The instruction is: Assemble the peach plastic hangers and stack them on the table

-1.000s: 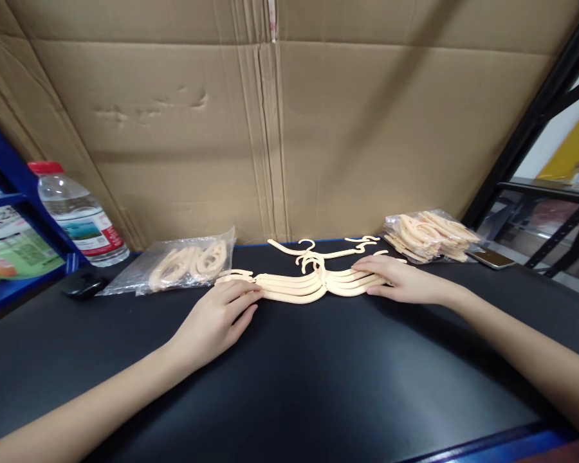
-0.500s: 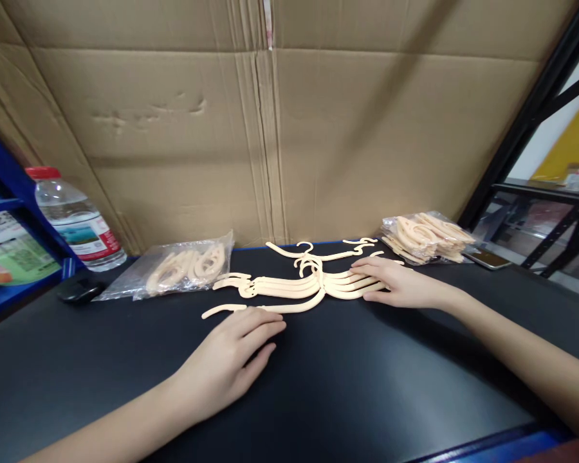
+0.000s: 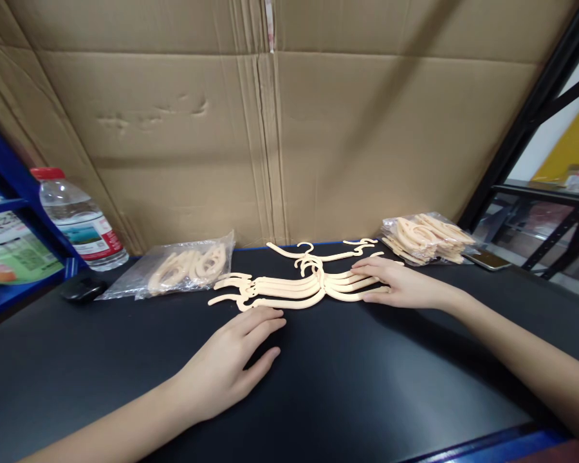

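Observation:
Several cream folding clothes hangers (image 3: 289, 289) lie side by side on the black table, their hooks bunched together near the middle. My left hand (image 3: 236, 350) rests palm down in front of the nearest hanger (image 3: 289, 304), fingers stretched out, fingertips at or just beside its left arm. On the hangers' right arms lies my right hand (image 3: 400, 286), its fingers extended over them and the thumb beside the nearest one; the fingers hide parts of those arms. Behind this group lies another cream hanger (image 3: 335, 257), apart from both hands.
A clear bag of folded hangers (image 3: 188, 267) lies at left, near a black object (image 3: 82, 289) and a water bottle (image 3: 84, 222). More bagged hangers (image 3: 424, 238) and a phone (image 3: 487, 258) sit at back right. Cardboard (image 3: 174, 128) stands behind the table (image 3: 342, 379).
The nearest hanger's left arm has shifted back against the other hangers. My left hand has barely moved; my right hand stays on the right arms.

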Demonstrator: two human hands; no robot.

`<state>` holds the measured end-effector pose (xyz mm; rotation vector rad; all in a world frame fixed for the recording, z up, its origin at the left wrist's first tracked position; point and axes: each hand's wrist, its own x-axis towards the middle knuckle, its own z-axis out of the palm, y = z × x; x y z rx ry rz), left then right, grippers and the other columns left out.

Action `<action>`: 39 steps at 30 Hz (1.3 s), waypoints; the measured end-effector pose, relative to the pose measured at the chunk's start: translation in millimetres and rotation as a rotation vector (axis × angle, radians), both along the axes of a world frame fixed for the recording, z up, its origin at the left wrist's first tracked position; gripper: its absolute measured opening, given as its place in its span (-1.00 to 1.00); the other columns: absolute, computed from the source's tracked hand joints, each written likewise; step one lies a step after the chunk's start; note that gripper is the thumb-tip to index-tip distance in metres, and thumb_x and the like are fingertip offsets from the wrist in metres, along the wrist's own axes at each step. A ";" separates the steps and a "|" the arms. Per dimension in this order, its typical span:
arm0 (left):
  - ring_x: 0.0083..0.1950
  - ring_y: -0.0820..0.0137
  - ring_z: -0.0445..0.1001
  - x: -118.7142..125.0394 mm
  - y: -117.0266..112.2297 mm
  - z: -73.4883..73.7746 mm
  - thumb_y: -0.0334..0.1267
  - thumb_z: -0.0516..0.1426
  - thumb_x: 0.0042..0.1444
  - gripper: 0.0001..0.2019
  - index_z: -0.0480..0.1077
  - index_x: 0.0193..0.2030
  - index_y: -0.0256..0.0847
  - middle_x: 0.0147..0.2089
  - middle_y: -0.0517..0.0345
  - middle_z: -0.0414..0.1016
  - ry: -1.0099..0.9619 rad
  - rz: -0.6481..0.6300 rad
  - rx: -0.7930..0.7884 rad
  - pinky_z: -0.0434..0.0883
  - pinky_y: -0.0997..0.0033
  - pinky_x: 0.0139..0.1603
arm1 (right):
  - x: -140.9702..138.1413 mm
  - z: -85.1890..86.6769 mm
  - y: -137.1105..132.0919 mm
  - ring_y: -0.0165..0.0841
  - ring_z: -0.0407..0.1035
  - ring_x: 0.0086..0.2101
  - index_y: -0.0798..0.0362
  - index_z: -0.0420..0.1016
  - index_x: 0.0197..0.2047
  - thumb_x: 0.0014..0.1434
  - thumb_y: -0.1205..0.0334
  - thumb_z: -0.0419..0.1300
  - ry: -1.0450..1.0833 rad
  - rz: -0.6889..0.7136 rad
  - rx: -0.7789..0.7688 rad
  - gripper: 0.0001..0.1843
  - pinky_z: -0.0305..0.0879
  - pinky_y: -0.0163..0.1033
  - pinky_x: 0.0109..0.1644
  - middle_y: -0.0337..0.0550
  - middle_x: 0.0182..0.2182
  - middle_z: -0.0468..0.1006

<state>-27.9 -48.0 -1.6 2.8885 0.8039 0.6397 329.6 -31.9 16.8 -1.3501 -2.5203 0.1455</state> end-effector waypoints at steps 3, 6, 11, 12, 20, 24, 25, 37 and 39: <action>0.14 0.24 0.39 0.1 -0.4 0.9 -0.33 0.03 0.25 -0.68 0.32 0.14 -0.17 0.14 -0.03 0.39 0.011 -0.017 0.003 0.42 0.19 0.15 | 4.5 -1.8 3.6 -0.13 0.32 0.06 0.12 0.40 0.12 0.23 0.01 0.10 0.039 -0.028 0.039 -0.51 0.24 -0.02 0.17 0.08 0.08 0.42; 0.12 0.23 0.41 1.1 -0.1 2.1 -0.33 0.02 0.26 -0.69 0.32 0.13 -0.16 0.11 -0.04 0.41 0.020 -0.032 0.010 0.43 0.18 0.12 | 13.8 -5.4 13.4 -0.13 0.36 0.02 0.11 0.43 0.08 0.26 0.10 0.04 0.062 -0.088 0.128 -0.60 0.29 0.00 0.11 0.06 0.02 0.49; 0.10 0.24 0.41 2.0 -0.1 3.9 -0.35 0.03 0.25 -0.68 0.31 0.14 -0.15 0.06 -0.01 0.45 0.023 -0.116 0.016 0.42 0.20 0.12 | 30.0 -2.0 41.9 -0.20 0.43 -0.05 0.11 0.49 0.01 0.20 0.33 0.05 -0.021 -0.277 0.169 -0.65 0.33 -0.11 0.07 -0.01 -0.05 0.56; 0.09 0.24 0.40 1.8 -0.3 4.3 -0.35 0.03 0.25 -0.68 0.31 0.14 -0.15 0.05 0.00 0.45 0.020 -0.127 0.013 0.42 0.21 0.11 | 32.1 0.7 48.8 -0.21 0.44 -0.06 0.13 0.50 0.00 0.19 0.37 0.04 -0.040 -0.314 0.162 -0.66 0.33 -0.14 0.06 0.00 -0.06 0.57; 0.05 0.24 0.42 0.2 -3.9 9.0 -0.36 0.01 0.25 -0.64 0.25 0.18 -0.15 0.04 -0.02 0.44 0.017 -0.110 -0.049 0.42 0.19 0.08 | 44.6 18.4 112.5 -0.24 0.44 -0.11 0.14 0.52 -0.11 0.27 0.34 0.10 -0.223 -0.471 0.071 -0.80 0.34 -0.13 0.03 0.00 -0.10 0.56; 0.05 0.23 0.42 -0.2 -4.0 9.3 -0.36 0.01 0.24 -0.63 0.24 0.19 -0.15 0.04 -0.03 0.44 0.007 -0.109 -0.076 0.42 0.18 0.07 | 51.9 13.0 133.0 -0.28 0.41 -0.12 0.08 0.40 0.02 0.29 0.15 0.13 -0.322 -0.524 -0.009 -0.71 0.40 -0.06 -0.05 -0.06 -0.02 0.45; 0.05 0.23 0.42 -0.2 -3.9 9.4 -0.36 0.01 0.24 -0.63 0.24 0.18 -0.15 0.04 -0.03 0.44 0.007 -0.109 -0.081 0.42 0.18 0.08 | 53.1 10.2 135.2 -0.28 0.41 -0.12 0.07 0.39 0.04 0.29 0.14 0.13 -0.337 -0.533 -0.026 -0.70 0.41 -0.06 -0.06 -0.06 -0.01 0.44; 0.05 0.22 0.42 -1.0 -3.3 7.5 -0.36 0.02 0.22 -0.63 0.24 0.18 -0.13 0.04 -0.03 0.44 -0.007 -0.118 -0.088 0.41 0.17 0.08 | 57.7 -7.8 132.2 -0.26 0.40 -0.10 0.08 0.37 0.06 0.29 0.15 0.13 -0.369 -0.586 -0.006 -0.68 0.40 -0.05 -0.05 -0.05 0.01 0.43; 0.06 0.23 0.42 -1.1 -3.5 7.6 -0.37 0.01 0.22 -0.63 0.24 0.17 -0.14 0.04 -0.03 0.44 0.000 -0.114 -0.094 0.41 0.17 0.09 | 58.4 -5.6 131.5 -0.27 0.41 -0.11 0.07 0.38 0.05 0.29 0.15 0.13 -0.356 -0.584 0.001 -0.69 0.40 -0.06 -0.06 -0.05 0.00 0.43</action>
